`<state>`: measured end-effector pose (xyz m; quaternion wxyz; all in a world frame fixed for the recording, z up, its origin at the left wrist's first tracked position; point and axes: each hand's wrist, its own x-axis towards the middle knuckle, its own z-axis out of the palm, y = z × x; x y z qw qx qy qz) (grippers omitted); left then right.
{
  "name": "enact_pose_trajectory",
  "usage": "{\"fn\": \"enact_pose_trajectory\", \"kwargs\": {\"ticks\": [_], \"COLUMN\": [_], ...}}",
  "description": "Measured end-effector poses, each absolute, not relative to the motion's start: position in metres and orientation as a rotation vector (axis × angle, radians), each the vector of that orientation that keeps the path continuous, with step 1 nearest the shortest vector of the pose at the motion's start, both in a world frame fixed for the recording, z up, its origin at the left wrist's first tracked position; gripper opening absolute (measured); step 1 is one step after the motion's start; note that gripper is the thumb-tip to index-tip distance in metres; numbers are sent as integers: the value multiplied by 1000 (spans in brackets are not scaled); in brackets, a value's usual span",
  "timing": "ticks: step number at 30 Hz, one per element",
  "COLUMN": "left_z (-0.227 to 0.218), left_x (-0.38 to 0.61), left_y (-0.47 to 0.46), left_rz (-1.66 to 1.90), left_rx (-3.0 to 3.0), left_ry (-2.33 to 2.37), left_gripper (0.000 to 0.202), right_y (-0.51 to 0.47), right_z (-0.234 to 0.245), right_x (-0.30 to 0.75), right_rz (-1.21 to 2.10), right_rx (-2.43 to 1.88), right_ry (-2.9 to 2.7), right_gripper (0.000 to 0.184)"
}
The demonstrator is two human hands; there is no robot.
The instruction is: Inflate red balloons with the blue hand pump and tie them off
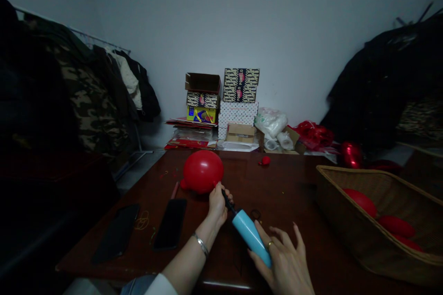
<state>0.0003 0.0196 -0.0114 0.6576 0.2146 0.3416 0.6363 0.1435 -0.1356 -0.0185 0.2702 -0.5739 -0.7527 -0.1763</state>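
A round red balloon (203, 171) rests over the far left part of the table. Its neck is pinched in my left hand (218, 203), which is closed at the black nozzle end of a balloon pump (252, 236). The pump's light blue barrel slants down to the right. My right hand (285, 256) has the barrel's lower end between thumb and index finger, while its other fingers stick out spread. The exact spot where balloon and nozzle meet is hidden by my left fingers.
A wicker basket (367, 244) with several red balloons stands at the right. Two dark phone-like slabs, one a phone (170, 224), lie left, near yellow rubber bands (141, 221). A small uninflated red balloon (265, 161) lies at the far edge. Stacked boxes (238, 115) stand behind.
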Motion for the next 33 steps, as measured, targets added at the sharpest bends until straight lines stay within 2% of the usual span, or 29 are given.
{"fn": "enact_pose_trajectory", "kwargs": {"ticks": [9, 19, 33], "left_z": [-8, -10, -16], "left_x": [-13, -17, -1], "left_y": [33, 36, 22], "left_rz": [1514, 1541, 1493], "left_rx": [453, 461, 497], "left_ry": [762, 739, 748], "left_gripper": [38, 41, 38], "right_y": [-158, -163, -130], "right_z": [-28, -26, -11], "right_x": [186, 196, 140], "right_rz": [-723, -758, -453], "right_rx": [-1408, -1391, -1597], "right_ry": [-2134, -2139, -2023], "right_gripper": [68, 70, 52]}}
